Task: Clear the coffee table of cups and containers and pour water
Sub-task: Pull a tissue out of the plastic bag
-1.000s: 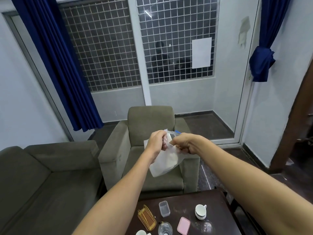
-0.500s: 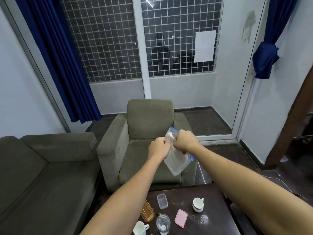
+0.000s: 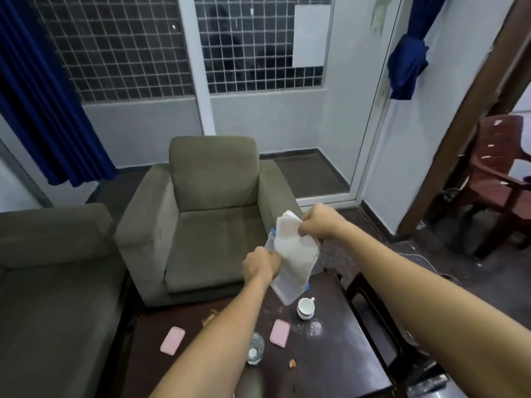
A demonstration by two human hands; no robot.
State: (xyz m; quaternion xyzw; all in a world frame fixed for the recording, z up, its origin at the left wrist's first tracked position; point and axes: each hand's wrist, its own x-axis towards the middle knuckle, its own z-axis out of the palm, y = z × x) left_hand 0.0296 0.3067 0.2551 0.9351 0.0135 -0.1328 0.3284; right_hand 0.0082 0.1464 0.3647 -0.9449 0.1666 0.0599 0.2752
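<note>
Both hands hold a clear zip bag [image 3: 290, 285] with white cloth or paper [image 3: 293, 248] in it, above the far edge of the dark coffee table [image 3: 339, 360]. My left hand [image 3: 260, 264] grips the bag's left edge. My right hand [image 3: 316, 222] pinches the white material at the bag's top. On the table stand a white cup [image 3: 305, 308], a clear water bottle [image 3: 255, 348] partly behind my left forearm, two pink lids [image 3: 280, 333] [image 3: 172, 340], and a clear glass [image 3: 315, 328].
A grey-green armchair [image 3: 212, 208] stands just beyond the table and a matching sofa [image 3: 51, 277] on the left. A red plastic chair [image 3: 500, 179] sits beyond the doorway on the right. Crumbs lie on the table top.
The view has tilted down and right, showing more of the table. My hands have moved apart, the right one higher, and the white material now sticks out of the bag's top.
</note>
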